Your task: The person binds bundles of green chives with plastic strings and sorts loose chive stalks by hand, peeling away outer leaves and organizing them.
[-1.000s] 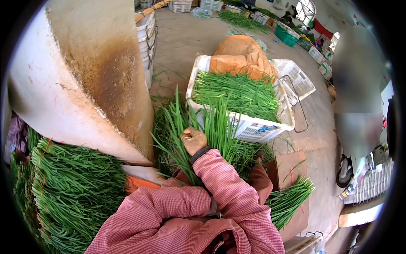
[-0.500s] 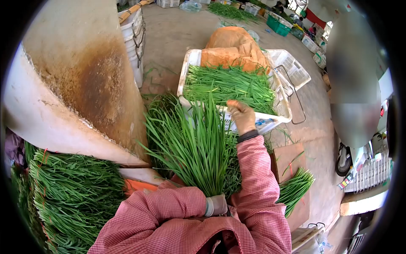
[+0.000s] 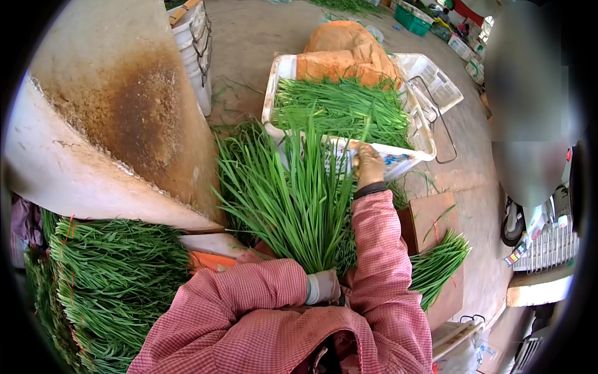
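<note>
My left hand [image 3: 324,287], in a pale glove, is closed near my chest around the lower end of a bunch of green chives [image 3: 289,199]. The long leaves fan upward and away from me. My right hand [image 3: 370,165] is at the near rim of a white plastic crate [image 3: 420,149], its fingers curled together. A thin pale stalk seems to rise just above them, but what they hold is hard to make out. Loose chives [image 3: 342,112] fill the crate in a thick layer, partly under an orange-brown cloth [image 3: 342,50].
Tied chive bundles [image 3: 118,268] are stacked at left, below a stained pale slab [image 3: 124,124]. Another tied bunch [image 3: 442,265] lies on a brown board [image 3: 430,209] at right. White crates [image 3: 193,56] stand behind the slab. A vehicle [image 3: 536,237] is at far right.
My right hand has moved slightly right along the crate's near rim, fingers now more curled. The left hand still grips the bunch. The view has tilted down a little.
</note>
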`<state>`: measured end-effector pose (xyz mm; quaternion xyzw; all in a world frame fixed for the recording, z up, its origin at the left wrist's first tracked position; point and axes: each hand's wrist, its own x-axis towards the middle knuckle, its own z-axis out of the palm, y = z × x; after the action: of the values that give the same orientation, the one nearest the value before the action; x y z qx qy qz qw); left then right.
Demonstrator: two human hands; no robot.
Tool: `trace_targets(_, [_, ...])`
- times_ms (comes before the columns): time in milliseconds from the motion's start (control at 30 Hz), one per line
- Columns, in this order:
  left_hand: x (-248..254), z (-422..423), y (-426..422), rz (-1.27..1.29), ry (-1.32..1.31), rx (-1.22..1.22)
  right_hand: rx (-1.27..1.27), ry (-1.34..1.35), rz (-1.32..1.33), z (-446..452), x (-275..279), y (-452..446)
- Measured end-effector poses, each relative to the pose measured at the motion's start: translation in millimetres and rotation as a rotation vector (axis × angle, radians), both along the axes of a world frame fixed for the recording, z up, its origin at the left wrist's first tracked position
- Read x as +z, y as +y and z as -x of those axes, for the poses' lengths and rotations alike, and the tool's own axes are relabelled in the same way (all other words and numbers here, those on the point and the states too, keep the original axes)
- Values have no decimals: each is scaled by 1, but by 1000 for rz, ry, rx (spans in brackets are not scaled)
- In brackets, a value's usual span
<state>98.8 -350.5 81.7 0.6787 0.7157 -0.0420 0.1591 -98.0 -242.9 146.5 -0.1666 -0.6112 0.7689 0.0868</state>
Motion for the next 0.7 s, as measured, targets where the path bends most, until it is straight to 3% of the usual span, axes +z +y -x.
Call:
trace_targets(67, [10,3,0,35,-17,-28,-44,31,-85,8,-19,19])
trace_targets(133, [11,3,0,66,-34,-48,-55,195,-970,11,-31,31])
trace_targets(167, [5,2,0,1,-84,-10,-135,155,-1493,-1,-14,21])
trace_targets(200, [-1,1,-1,-63,-135,26,-133,157,-1492,-12,-4,12])
trace_targets(233, [-5,0,-2,-63,-134,28,-7,440,-1458,-24,3,6])
trace_targets(300, [-13,-4,0,-96,-26,28,381,582,-1719,-60,24,-11])
trace_targets(333, [-20,-5,-1,-97,-33,30,653,413,-2011,-79,31,-19])
trace_targets(400, [-31,-7,-2,-241,85,8,727,496,-2050,-93,12,-31])
trace_targets(433, [-22,-6,-1,-184,96,12,697,486,-1979,-93,0,-32])
trace_targets(533, [-23,-6,-3,-236,5,7,665,447,-1988,-87,-17,-31])
trace_targets(600, [-17,-7,0,-160,55,15,574,469,-1632,-86,-16,-27])
trace_targets(633, [-13,-6,1,-88,103,12,593,496,-1618,-82,-8,-30])
trace_targets(700, [-10,-3,8,-3,-25,-7,408,435,-1097,-75,14,-37])
